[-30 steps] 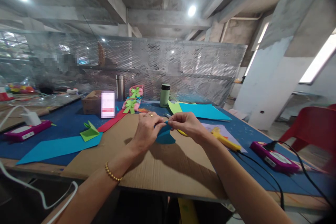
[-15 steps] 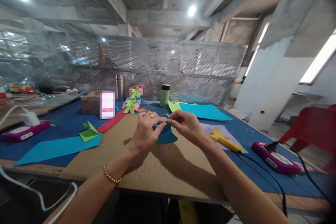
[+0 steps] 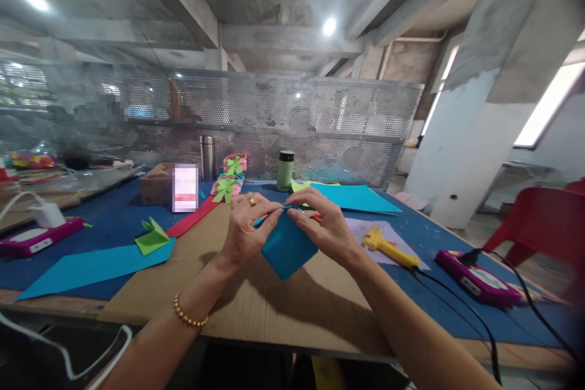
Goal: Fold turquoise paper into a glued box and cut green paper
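A folded piece of blue paper (image 3: 286, 247) hangs in the air above a brown cardboard sheet (image 3: 256, 311), pinched along its top edge by both hands. My left hand (image 3: 247, 228), with a ring and a bead bracelet, grips its left corner. My right hand (image 3: 322, 225) grips the right part of the same edge. The fingers of both hands are closed on the paper.
A yellow glue gun (image 3: 388, 245) lies right of my hands, and a purple device with a black cable (image 3: 478, 277) beyond it. A long blue paper strip (image 3: 91, 265), a green folded piece (image 3: 153, 236), a red strip (image 3: 192, 219), bottles (image 3: 285, 170), a box and finished bows (image 3: 226, 186) lie farther off.
Both hands have lifted the blue paper off the cardboard, and it now hangs unfolded larger below my fingers. The camera has tilted slightly.
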A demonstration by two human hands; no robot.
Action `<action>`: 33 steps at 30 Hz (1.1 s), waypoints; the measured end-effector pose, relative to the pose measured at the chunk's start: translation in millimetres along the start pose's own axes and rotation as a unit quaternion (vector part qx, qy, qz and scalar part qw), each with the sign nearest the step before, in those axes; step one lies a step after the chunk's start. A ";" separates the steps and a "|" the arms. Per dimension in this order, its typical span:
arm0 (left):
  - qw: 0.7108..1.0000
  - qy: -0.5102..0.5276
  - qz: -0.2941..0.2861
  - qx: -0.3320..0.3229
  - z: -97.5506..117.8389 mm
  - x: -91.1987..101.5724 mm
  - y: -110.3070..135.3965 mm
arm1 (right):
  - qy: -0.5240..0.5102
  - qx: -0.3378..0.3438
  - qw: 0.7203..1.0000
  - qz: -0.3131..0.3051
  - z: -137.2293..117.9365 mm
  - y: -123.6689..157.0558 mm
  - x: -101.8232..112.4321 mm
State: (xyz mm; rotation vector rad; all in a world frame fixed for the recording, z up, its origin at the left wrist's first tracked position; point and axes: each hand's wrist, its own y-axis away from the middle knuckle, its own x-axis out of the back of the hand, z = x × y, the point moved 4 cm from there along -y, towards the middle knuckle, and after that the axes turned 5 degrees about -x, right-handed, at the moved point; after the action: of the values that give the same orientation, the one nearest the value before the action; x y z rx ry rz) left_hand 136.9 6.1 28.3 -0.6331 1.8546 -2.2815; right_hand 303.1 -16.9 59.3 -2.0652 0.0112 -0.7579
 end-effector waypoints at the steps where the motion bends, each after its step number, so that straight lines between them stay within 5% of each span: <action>1: 1.000 0.005 -0.002 0.000 0.5 -0.5 0.3 | -0.013 -0.015 1.000 0.001 2.3 0.3 -1.3; 10: 0.990 0.100 -0.049 0.092 -6.8 -6.3 1.1 | -0.055 -0.093 0.994 -0.007 13.7 1.1 -7.2; 16: 0.946 0.224 -0.096 0.215 -16.6 -16.0 6.0 | -0.018 -0.098 0.995 -0.012 23.5 3.2 -11.4; 23: 0.905 0.284 -0.080 0.306 -25.9 -19.6 10.5 | -0.002 -0.055 0.998 0.006 23.0 3.5 -16.6; 33: 0.912 0.290 -0.033 0.287 -36.6 -20.0 10.6 | 0.145 0.033 0.989 0.023 11.1 6.0 -22.3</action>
State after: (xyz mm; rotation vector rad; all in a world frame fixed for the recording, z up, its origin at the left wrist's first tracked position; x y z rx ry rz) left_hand 138.7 43.9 7.7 0.0883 1.1821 -3.0856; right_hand 292.4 -5.7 39.0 -1.8716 0.1930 -1.0100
